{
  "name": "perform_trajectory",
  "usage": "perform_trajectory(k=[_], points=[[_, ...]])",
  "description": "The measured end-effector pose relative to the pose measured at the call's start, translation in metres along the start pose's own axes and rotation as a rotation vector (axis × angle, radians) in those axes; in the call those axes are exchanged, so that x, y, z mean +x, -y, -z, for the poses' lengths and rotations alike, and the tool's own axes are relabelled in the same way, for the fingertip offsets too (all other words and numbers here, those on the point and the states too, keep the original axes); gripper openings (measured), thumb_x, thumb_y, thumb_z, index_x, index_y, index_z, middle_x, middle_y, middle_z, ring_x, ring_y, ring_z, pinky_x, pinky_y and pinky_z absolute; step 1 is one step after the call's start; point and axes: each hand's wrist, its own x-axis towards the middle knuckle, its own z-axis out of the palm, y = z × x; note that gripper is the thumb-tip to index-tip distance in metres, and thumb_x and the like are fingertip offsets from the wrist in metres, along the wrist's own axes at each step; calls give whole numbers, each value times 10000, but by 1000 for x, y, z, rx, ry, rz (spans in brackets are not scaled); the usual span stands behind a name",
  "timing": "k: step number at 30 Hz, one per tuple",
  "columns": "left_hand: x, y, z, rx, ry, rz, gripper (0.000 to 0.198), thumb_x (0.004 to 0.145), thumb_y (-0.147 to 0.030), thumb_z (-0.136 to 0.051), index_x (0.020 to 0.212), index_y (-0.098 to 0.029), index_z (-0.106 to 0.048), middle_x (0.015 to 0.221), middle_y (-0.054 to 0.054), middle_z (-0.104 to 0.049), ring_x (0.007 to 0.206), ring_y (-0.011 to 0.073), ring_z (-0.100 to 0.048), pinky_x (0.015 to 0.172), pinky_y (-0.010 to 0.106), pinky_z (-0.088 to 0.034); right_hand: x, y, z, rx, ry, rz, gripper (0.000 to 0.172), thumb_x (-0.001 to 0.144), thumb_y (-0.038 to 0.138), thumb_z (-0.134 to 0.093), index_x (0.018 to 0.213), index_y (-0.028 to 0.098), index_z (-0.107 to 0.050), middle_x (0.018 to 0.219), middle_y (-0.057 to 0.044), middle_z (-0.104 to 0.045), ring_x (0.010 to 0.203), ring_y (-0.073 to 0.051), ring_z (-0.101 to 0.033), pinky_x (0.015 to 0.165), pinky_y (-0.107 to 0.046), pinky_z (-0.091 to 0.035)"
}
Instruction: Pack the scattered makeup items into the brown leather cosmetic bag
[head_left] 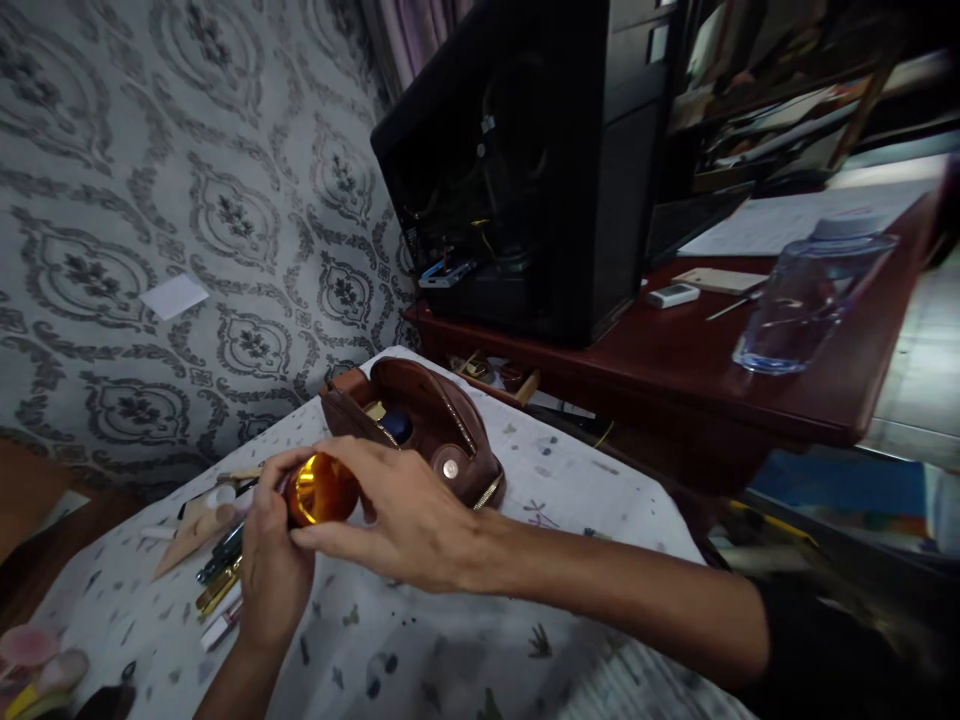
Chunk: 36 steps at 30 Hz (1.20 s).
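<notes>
A shiny amber-gold round container (pixel 324 490), perhaps a jar, is held between both of my hands above the table. My left hand (pixel 274 565) wraps around its left side. From the right, my right hand (pixel 412 510) grips it with the thumb below and the fingers over the top. Just behind my hands lies an unzipped brown pouch (pixel 461 425), with a dark blue round item (pixel 395 425) and other things inside. Several cosmetic tubes and pens (pixel 221 580) lie on the cloth to the left of my left hand.
The table has a white patterned cloth (pixel 390 650). Pink items (pixel 34 650) sit at its lower left corner. A black computer case (pixel 517 180) stands on the red-brown desk (pixel 675 360), along with a clear bottle (pixel 814 295). Below is a partly open drawer (pixel 525 388).
</notes>
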Motion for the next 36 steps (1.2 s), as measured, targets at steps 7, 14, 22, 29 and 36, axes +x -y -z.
perform_trajectory(k=[7,14,22,29,36], points=[[14,-22,-40,43,243,-151,572,967,-677,-361,1166,-215,-633,1134,54,-692,1099,240,-618,880,284,-519,-9,-13,45,-145,-48,31,393,917,443,-665,1203,184,-589,998,-48,-672,865,-203,-620,779,-322,-467],[10,-22,-38,201,368,-255,517,1017,-581,-351,1279,-206,-593,1201,73,-684,1140,241,-623,905,297,-502,-15,-17,61,-167,56,11,334,932,434,-642,1119,158,-619,918,-33,-658,800,-174,-592,732,-295,-441],[-11,0,-23,165,330,-301,375,1058,-425,-368,1360,-248,-503,1320,77,-659,1163,207,-633,891,310,-471,-4,-31,79,28,-86,-149,375,960,478,-541,1141,153,-591,908,-27,-661,700,-138,-605,643,-266,-459],[-22,17,-23,126,258,-408,343,1067,-362,-367,1335,-274,-562,1378,57,-622,1269,200,-555,911,300,-452,6,-39,89,-159,-61,-163,341,933,402,-602,1165,153,-581,882,-23,-679,741,-157,-624,697,-278,-468],[-23,20,-29,117,259,-424,342,1063,-352,-385,1353,-257,-537,1393,76,-611,1313,213,-536,930,319,-453,23,-33,70,-527,126,-88,377,906,260,-661,1236,114,-552,1099,-118,-683,954,-215,-640,821,-304,-455]])
